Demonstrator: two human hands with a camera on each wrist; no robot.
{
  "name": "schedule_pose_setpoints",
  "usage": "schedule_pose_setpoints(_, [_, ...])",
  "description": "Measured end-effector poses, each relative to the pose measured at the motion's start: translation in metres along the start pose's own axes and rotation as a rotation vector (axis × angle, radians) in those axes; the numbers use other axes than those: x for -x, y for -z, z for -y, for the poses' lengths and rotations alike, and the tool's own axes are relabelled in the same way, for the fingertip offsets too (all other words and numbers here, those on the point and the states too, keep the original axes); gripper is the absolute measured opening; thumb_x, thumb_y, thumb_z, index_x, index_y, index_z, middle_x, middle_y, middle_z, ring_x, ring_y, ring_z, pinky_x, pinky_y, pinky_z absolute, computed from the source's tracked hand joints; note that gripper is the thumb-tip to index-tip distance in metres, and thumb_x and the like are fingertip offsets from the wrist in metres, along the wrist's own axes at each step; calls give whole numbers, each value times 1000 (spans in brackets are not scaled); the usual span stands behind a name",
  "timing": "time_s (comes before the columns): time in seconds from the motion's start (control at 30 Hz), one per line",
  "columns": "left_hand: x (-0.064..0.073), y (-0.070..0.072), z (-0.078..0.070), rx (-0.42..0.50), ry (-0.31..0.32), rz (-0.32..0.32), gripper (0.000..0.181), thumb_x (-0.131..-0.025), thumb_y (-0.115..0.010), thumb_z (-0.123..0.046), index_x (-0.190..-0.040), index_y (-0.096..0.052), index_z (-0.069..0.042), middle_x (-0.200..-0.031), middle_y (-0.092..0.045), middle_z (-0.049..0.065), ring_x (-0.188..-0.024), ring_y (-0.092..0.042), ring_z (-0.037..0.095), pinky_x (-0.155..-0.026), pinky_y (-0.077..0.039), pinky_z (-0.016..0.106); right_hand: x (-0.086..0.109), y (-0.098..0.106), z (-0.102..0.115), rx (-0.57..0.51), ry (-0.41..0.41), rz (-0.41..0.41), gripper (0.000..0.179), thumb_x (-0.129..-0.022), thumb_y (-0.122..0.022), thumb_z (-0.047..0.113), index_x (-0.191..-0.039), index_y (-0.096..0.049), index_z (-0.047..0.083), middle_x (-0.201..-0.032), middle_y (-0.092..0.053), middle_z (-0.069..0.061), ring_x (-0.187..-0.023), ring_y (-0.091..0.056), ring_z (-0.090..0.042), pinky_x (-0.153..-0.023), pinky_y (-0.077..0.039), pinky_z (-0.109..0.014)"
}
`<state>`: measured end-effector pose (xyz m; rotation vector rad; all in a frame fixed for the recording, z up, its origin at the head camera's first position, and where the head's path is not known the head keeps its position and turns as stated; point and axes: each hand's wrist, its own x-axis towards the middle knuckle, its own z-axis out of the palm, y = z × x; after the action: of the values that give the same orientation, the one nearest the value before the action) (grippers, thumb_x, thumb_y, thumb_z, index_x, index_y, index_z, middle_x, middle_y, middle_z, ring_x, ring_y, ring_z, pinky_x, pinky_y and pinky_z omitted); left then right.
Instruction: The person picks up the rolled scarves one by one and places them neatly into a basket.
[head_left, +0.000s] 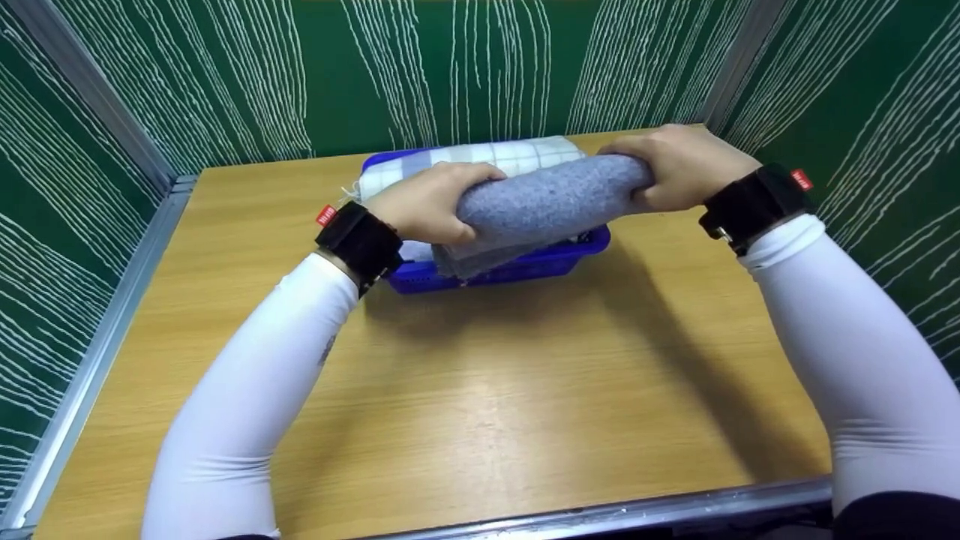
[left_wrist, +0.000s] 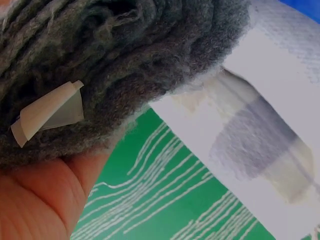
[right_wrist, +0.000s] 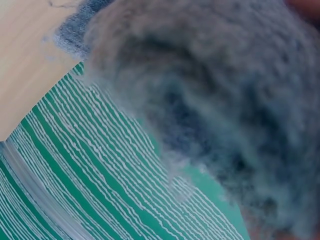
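A grey rolled-up scarf (head_left: 555,196) is held above the blue basket (head_left: 517,268), tilted up a little toward its right end. My left hand (head_left: 431,202) grips the left end, thumb in front. On the right end, my right hand (head_left: 682,166) holds with the thumb below and the fingers over the top. In the left wrist view the layered end of the grey scarf (left_wrist: 150,55) shows, with a pale label (left_wrist: 52,112) on it. The right wrist view has the scarf's other end (right_wrist: 225,100), blurred. A grey flap hangs beneath the roll, partly hiding the basket's front.
A folded white checked scarf (head_left: 525,154) lies in the basket at the back. The basket stands on a wooden table (head_left: 480,390) near its rear edge. Green panels (head_left: 480,75) with white wavy lines wall in the back and sides. A metal rail (head_left: 600,517) runs along the front.
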<state>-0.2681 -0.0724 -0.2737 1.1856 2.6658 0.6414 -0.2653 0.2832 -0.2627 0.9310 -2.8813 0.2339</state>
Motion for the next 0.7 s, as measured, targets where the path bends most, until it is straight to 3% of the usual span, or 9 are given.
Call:
schedule_pose_setpoints(0.5, [16,13,20,-32,40,30,78,-82,-79,-10,-155,-56,-23,-155,-61,5,-140,-56,27,-120,-46,53,-11,-6,15,-8,30,-4,62,-80,-85,7,-140,-68,8,-127,-77,-17,-112,-75,-42,-99,-58,-63])
schedule_pose_setpoints(0.7, [21,15,29,-17,65,36,79,-82,-80,-9,-155,-56,-24,-156,-59,7,-142,-53,29,-120,-45,56,-14,-10,20,-21,60,-19,60,-82,-88,13,-138,-68,9,-129,-76,-15,-114,-74,-42,-101,-57,-63])
